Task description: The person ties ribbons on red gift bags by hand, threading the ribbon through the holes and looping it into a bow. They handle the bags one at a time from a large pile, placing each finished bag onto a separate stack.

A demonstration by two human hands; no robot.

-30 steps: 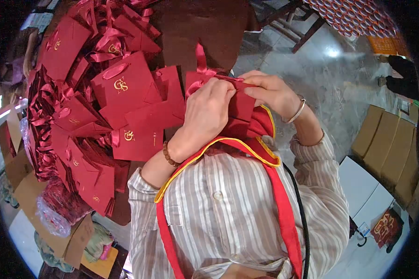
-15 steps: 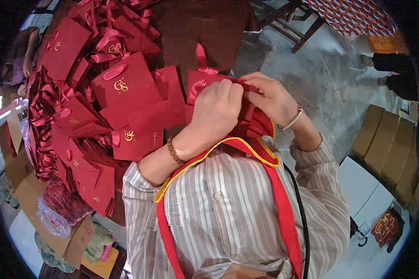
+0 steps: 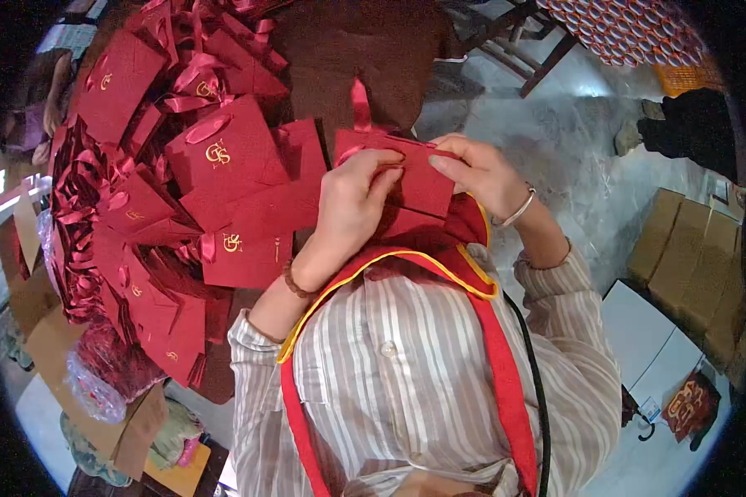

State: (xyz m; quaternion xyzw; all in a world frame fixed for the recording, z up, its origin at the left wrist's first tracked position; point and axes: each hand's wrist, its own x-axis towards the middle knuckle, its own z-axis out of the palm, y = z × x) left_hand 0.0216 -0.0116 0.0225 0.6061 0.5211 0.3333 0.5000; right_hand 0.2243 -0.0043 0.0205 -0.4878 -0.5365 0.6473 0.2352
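A small red paper gift bag point(image 3: 414, 186) with a red satin ribbon point(image 3: 360, 106) rising from its far side lies in front of my chest. My left hand point(image 3: 350, 199), with a brown bead bracelet, is closed at the bag's left part, thumb and fingers pinched together near its upper edge. At the bag's upper right corner my right hand point(image 3: 485, 178), wearing a light bangle, grips the edge with the thumb on top. The fingers behind the bag are partly hidden.
To the left, a big heap of red gift bags point(image 3: 224, 157) with gold lettering covers the dark brown tabletop point(image 3: 348, 45). Cardboard boxes point(image 3: 684, 265) stand on the floor at the right. A wooden stand point(image 3: 547, 62) is at the top right. Another person's dark-clothed legs point(image 3: 696, 132) show at far right.
My left hand has drawn back left and down, uncovering more of the bag. My right thumb now lies on the bag's face, which looks flatter.
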